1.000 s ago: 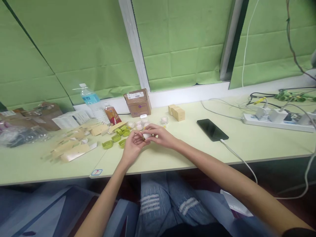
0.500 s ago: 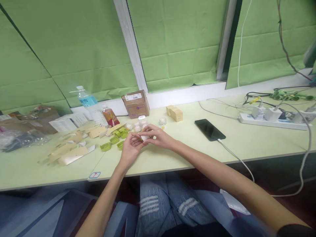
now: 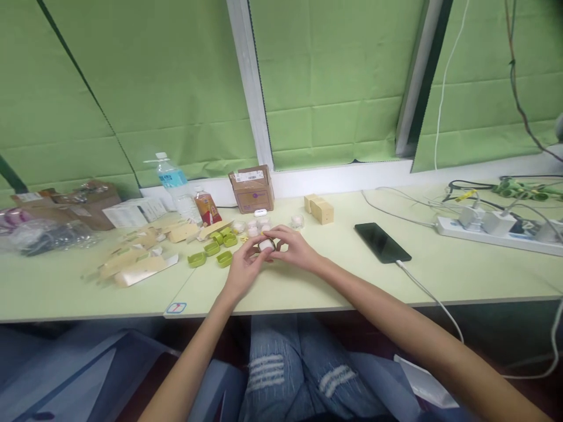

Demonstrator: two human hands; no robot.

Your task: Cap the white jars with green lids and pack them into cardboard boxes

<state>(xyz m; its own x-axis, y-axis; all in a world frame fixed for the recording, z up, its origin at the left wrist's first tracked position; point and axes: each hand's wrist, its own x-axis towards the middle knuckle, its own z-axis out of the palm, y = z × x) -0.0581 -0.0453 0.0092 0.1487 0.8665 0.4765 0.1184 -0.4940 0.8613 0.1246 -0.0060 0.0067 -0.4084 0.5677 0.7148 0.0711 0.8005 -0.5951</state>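
Observation:
Between my two hands is a small white rounded piece with a dark rim [image 3: 266, 245], held just above the table near its front edge. My left hand [image 3: 245, 261] grips it from the left, with the thumb on its face. My right hand [image 3: 292, 249] closes round its right side, fingers over the top. To the left lie several small olive-green cups [image 3: 212, 248]. Behind my hands sit several small pale pinkish pieces [image 3: 252, 227], partly hidden, and a similar piece in a clear holder [image 3: 297, 221]. A white earbud case [image 3: 260, 213] rests farther back.
Flattened cream cartons [image 3: 136, 258] lie left. Behind them stand a water bottle [image 3: 173, 179], a red-brown drink bottle [image 3: 206, 206] and a cardboard box [image 3: 251, 190]. Toward the right are small yellowish boxes [image 3: 321, 210], a cabled black phone [image 3: 382, 241] and a power strip [image 3: 497, 231].
The view has shifted, so the table things appear farther right. My hands have turned the white piece so its face shows more, and my left thumb now lies on it.

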